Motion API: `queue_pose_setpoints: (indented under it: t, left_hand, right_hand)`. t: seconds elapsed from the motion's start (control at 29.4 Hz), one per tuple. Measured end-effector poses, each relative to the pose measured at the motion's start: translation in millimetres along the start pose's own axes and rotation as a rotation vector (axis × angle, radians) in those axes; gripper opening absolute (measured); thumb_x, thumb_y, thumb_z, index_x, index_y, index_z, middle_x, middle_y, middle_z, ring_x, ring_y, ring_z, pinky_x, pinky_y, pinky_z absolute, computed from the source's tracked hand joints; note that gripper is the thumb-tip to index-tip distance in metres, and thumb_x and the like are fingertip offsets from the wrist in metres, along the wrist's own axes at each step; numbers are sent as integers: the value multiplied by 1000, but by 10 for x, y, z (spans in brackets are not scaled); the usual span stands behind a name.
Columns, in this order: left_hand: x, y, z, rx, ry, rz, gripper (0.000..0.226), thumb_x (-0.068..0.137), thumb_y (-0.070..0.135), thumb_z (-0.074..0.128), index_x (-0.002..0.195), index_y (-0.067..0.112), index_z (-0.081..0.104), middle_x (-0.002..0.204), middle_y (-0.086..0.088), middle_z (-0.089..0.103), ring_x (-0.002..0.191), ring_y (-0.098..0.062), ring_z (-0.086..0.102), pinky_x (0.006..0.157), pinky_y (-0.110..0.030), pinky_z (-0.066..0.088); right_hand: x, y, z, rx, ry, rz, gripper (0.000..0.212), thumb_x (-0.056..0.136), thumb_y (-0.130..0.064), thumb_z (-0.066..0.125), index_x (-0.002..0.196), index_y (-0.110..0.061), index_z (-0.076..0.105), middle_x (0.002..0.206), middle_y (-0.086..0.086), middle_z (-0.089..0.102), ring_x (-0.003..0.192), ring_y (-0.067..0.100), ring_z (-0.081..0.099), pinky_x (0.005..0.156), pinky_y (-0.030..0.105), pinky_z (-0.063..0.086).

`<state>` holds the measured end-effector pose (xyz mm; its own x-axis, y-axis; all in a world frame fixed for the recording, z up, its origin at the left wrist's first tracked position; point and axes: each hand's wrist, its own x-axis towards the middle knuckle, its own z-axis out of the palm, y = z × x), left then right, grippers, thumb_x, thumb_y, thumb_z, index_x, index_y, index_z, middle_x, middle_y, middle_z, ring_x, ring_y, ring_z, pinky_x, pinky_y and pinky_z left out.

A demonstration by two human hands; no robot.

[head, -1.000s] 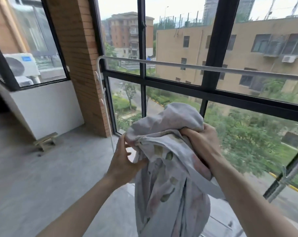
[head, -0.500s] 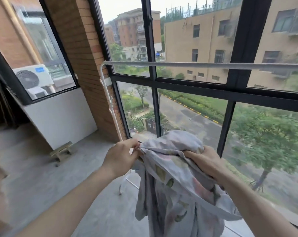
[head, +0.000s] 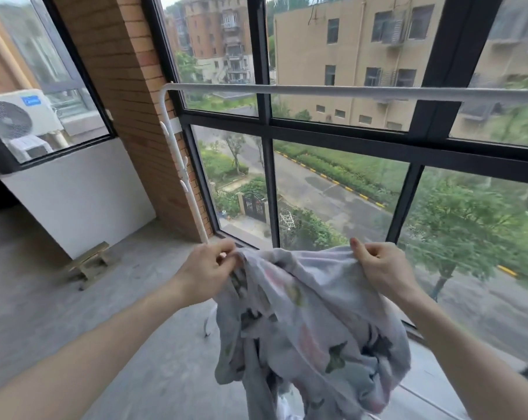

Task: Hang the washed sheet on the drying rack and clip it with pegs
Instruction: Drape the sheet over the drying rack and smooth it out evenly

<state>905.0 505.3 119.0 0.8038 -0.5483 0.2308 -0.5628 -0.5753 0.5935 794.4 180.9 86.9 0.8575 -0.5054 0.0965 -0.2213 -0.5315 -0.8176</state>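
Observation:
The washed sheet (head: 311,322), pale with a faded floral print, hangs bunched in front of me. My left hand (head: 208,268) pinches its top edge at the left. My right hand (head: 380,265) grips the edge at the right, a short span of cloth stretched between them. The drying rack's white top bar (head: 347,91) runs across the window well above both hands, and its white upright (head: 181,174) with side hooks stands at the left by the brick pillar. No pegs are in view.
Black-framed windows (head: 265,165) fill the wall behind the rack. A brick pillar (head: 120,86) stands to the left. A small wooden stool (head: 90,263) sits on the grey concrete floor (head: 74,298) by a white low wall. A thin white lower rail (head: 423,395) lies near the floor at right.
My hands have drawn apart, spreading the sheet's top edge that was bunched between them. The view has tilted down and the rack bar now sits higher above my hands.

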Motion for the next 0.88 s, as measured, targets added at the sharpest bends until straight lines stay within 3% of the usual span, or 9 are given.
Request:
queue_pose_setpoints:
  t: [0.07,0.14,0.24,0.31,0.41,0.51,0.71,0.78,0.88]
  left_hand:
    - [123,-40,14,-191,72,-71,40,106,24,56,68,19,46,56,13,45,54,-5,41,55,-24,33]
    - [198,-49,50,-303,39,-73,42,108,29,52,69,17,44,53,14,40,50,-5,37,55,-29,34]
    - [246,-65,146,-367,-88,-33,43,108,30,52,68,17,42,54,13,33,49,-8,33,55,-33,31]
    - [326,-223,104,-432,-132,-51,43,108,31,53,69,17,41,55,9,30,49,-10,29,55,-33,27]
    - [446,-344,65,-509,-194,-111,43,107,35,54,70,18,39,55,5,27,50,-17,25,56,-36,23]
    - [480,-684,-50,-557,-267,-133,43,104,40,58,73,15,41,57,4,25,55,-21,22,56,-39,19]
    - [475,-1494,-391,-240,-322,-33,65,70,61,87,68,20,36,57,13,31,52,-7,27,49,-22,22]
    - [456,-1899,-516,-13,-340,17,66,61,68,88,69,23,42,63,13,44,58,-6,37,55,-26,32]
    - [471,-2489,-592,163,-322,-37,46,68,54,89,76,27,52,73,11,60,74,-17,59,65,-33,47]
  right_hand:
    - [-155,-177,158,-76,-1,-65,35,102,-44,57,71,-28,59,61,-12,59,54,11,51,47,22,33]
    - [-400,-308,459,-60,-56,-85,10,98,-47,62,102,-38,62,90,-18,67,77,-1,63,62,15,45]
    - [-772,-408,893,141,-320,-75,44,85,-63,69,123,-43,59,111,-21,68,100,-3,65,86,23,53]
    - [-848,-502,1271,116,-418,-81,50,79,-67,73,122,-44,62,115,-24,68,102,-4,64,86,21,53]
    - [-794,-410,1551,-23,-245,-105,17,90,-46,69,96,-31,68,86,-17,71,76,2,64,66,25,50]
    - [-704,-419,1721,11,-71,-28,35,98,-21,59,66,-18,47,55,-10,44,53,8,37,51,29,28]
    - [-384,-872,1259,523,426,156,31,102,0,38,84,-15,59,77,7,55,71,18,47,62,32,36]
    - [-420,-991,1213,505,471,137,35,101,0,38,81,-19,58,73,4,53,67,18,44,59,31,35]
    - [-576,-1040,1236,424,500,139,35,103,-3,42,76,-19,56,68,1,51,60,15,42,54,27,34]
